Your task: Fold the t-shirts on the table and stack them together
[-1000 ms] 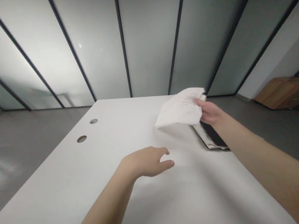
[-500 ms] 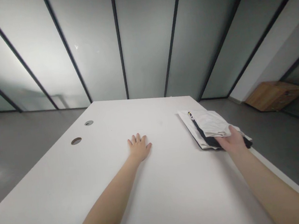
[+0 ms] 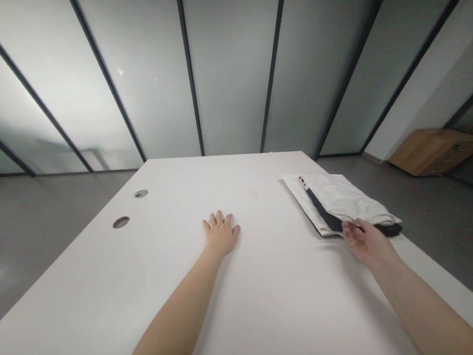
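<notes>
My left hand lies flat on the white table, fingers spread, holding nothing. To the right is a flat stack of folded cloth: a white folded garment on top, a black cloth showing beneath it, and a further white layer under that. My right hand is at the near edge of this stack, palm partly turned up. Its fingers are curled in towards the thumb, close against the edge of the cloth. Whatever sits between the fingertips is too small to make out.
Two round holes, a nearer one and a farther one, pierce the table on the left. Frosted glass panels stand beyond the far edge. A wooden cabinet is on the floor at right. The stack's near-right corner reaches the table's right edge.
My right hand has drawn back slightly towards me, its thumb coming off the top of the white garment. That garment now lies flatter and spreads farther right. My left hand has stayed put.
</notes>
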Demonstrator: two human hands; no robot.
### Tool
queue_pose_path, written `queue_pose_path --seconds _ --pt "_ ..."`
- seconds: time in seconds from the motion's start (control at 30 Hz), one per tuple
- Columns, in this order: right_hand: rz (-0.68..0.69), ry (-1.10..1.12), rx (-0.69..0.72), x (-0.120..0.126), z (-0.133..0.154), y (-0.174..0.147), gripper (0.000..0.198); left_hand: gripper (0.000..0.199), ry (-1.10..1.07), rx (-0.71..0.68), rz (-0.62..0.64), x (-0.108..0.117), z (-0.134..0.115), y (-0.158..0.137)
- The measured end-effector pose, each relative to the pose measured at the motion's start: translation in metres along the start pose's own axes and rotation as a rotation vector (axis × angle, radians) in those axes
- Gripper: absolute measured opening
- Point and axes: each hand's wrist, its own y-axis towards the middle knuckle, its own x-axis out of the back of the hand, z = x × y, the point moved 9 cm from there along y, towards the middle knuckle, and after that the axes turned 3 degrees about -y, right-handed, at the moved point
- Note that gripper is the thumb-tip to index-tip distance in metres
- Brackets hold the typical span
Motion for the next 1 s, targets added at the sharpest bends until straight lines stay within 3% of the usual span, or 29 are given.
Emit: queue_pose_path --seconds 0.1,0.23,0.3,0.43,0.53,0.63,0.73,1.0 --pt "-0.001 -0.048 -0.115 -0.007 -0.048 -0.039 0.004 0.061 -0.005 -0.003 0.000 -0.003 0.000 0.000" --pt "0.292 -0.386 -0.060 -0.070 -0.085 -0.068 0.025 0.059 -0.005 -0.012 -0.004 0.000 0.001 0.002" --pt "0.457 -0.611 0.111 -0.114 -0.084 -0.071 0.026 0.057 -0.014 -0.019 -0.014 0.006 0.004 0.005" --pt "0.699 -1.064 0.685 -0.203 -0.075 -0.082 0.046 0.061 -0.021 -0.026 -0.156 0.032 0.017 0.013" --pt "0.759 -1.418 0.879 -0.240 -0.102 -0.086 0.062 0.064 0.014 -0.043 -0.223 0.036 0.026 0.016" --pt "0.764 -1.741 0.848 -0.248 -0.140 -0.083 0.067 0.065 0.043 -0.065 -0.091 0.014 0.031 0.018" --pt "0.774 -1.899 0.790 -0.242 -0.161 -0.081 0.066 0.064 0.048 -0.075 0.053 -0.008 0.031 0.018" --pt "0.810 -1.925 0.772 -0.235 -0.163 -0.078 0.062 0.066 0.055 -0.065 0.065 -0.007 0.030 0.019"
